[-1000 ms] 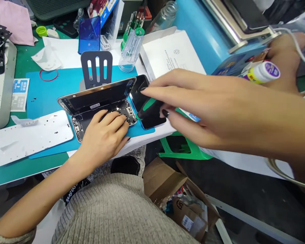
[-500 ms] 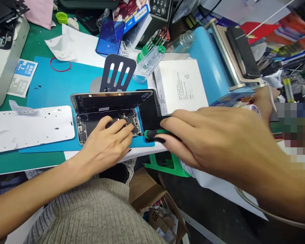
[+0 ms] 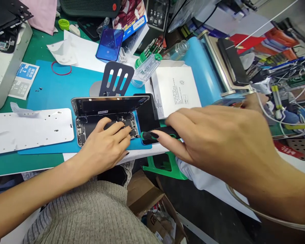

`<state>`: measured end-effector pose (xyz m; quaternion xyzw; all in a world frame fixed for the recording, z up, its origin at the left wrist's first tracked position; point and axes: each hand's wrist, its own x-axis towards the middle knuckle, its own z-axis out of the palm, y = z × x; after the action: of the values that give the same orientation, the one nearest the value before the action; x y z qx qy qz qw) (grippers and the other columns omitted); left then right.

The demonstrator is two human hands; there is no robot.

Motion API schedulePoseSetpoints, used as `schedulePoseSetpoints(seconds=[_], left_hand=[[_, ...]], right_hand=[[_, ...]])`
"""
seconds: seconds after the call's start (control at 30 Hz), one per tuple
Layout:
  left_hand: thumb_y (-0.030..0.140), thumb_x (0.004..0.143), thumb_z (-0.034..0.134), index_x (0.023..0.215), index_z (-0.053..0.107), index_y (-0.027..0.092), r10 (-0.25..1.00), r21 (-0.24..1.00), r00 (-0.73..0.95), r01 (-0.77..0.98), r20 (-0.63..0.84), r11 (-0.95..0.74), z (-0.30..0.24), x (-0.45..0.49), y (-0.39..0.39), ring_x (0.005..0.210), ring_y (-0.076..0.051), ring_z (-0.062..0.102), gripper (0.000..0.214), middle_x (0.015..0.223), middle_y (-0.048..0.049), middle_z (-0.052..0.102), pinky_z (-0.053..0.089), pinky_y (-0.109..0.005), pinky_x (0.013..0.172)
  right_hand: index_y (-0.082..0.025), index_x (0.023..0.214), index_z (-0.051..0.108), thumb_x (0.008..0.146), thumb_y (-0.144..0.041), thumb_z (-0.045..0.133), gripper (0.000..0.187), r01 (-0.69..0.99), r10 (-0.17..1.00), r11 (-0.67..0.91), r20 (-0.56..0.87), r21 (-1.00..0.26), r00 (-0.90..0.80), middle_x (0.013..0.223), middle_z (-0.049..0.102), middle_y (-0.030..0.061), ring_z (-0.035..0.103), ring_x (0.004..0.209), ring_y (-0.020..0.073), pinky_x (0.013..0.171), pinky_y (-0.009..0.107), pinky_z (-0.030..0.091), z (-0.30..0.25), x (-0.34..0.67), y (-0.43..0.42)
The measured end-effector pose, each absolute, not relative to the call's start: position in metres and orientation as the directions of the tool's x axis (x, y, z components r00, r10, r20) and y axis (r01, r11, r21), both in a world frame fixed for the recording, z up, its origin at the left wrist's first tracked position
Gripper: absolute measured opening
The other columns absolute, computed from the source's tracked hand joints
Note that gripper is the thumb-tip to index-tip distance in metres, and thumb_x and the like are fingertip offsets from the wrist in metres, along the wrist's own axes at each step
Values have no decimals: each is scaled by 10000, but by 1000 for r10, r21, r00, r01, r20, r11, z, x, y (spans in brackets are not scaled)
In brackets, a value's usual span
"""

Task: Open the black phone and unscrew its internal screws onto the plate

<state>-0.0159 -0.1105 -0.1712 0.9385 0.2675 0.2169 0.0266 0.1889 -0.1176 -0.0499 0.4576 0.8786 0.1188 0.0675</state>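
An opened smartphone [image 3: 93,124] lies on the blue mat [image 3: 53,81], its screen [image 3: 109,105] tilted up on the far side and its inner parts bare. My left hand [image 3: 105,140] grips the phone from the near side, fingers bent over the circuit board and thumb by the near edge. Part of the board is hidden under those fingers. In my right hand [image 3: 216,135] is a screwdriver [image 3: 167,131] with a black and green handle, held nearly level. Its tip points left and reaches the phone's right end; whether it touches a screw I cannot tell.
A slotted dark stand [image 3: 117,78] rises behind the phone. A dark flat panel [image 3: 147,117] and a white box [image 3: 176,91] lie to the right. On the left is a white perforated sheet [image 3: 33,130]. Tiny dark screws [image 3: 38,89] sit on the mat.
The whole view has shifted slightly. Both hands keep their grips, and my right thumb has moved further forward along the screwdriver's handle. The screwdriver tip stays at the phone's right end.
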Motion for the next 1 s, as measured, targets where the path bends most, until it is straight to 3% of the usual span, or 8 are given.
schedulePoseSetpoints(seconds=[0.1,0.17,0.37,0.53,0.6,0.8,0.93,1.0], left_hand=[[309,940,573,1070,645,147,524,195,757,488,390,-851,-172,-17,-111,1178,-263,548,220,1258,-83,640,364,-476,963],[309,928,592,1072,644,148,534,219,753,487,384,-845,-172,-18,-111,1186,-266,546,222,1261,-80,638,364,-480,962],[307,938,569,1092,627,149,547,237,753,494,365,-837,-172,-19,-111,1220,-260,520,229,1289,-70,625,329,-489,986],[315,938,565,1105,619,156,556,249,749,497,361,-831,-173,-20,-111,1222,-256,520,237,1295,-60,623,316,-488,986],[315,937,569,1110,619,158,557,253,750,496,357,-831,-173,-20,-111,1227,-257,516,239,1301,-60,621,312,-490,988],[313,942,556,1132,611,152,559,255,753,497,348,-829,-173,-21,-112,1239,-258,505,255,1308,-67,616,298,-490,998],[328,947,554,1134,604,150,562,261,752,498,344,-827,-174,-21,-112,1250,-261,498,263,1316,-60,609,293,-490,1001],[329,948,555,1127,606,150,562,265,751,496,348,-827,-174,-21,-112,1247,-262,501,258,1312,-62,611,291,-486,999]], right_hand=[[-110,1021,593,895,-245,369,290,746,758,644,-10,172,-652,926,632,129,561,676,201,545,303,362,-50,186,-118],[-104,1051,594,872,-180,354,308,707,713,699,-17,108,-701,937,639,124,582,698,200,574,302,399,-52,186,-117],[-179,797,625,925,-191,390,267,655,699,613,83,442,-711,549,525,1,457,445,171,488,313,278,-59,185,-117],[-111,993,595,840,-146,373,272,721,735,672,-36,172,-677,840,633,97,589,634,200,563,303,378,-53,186,-118],[-117,1005,591,870,-141,358,270,716,730,681,-63,152,-681,857,639,98,589,633,194,556,300,364,-53,187,-119],[-145,880,624,963,-259,385,276,693,736,596,70,406,-674,516,524,3,477,417,177,453,297,257,-59,182,-118],[-99,1009,583,857,-167,371,269,720,731,670,10,180,-682,819,634,102,598,634,213,553,308,399,-55,182,-114],[-106,964,575,837,-130,370,242,700,704,704,16,118,-710,833,625,105,607,667,216,577,309,420,-56,184,-113]])
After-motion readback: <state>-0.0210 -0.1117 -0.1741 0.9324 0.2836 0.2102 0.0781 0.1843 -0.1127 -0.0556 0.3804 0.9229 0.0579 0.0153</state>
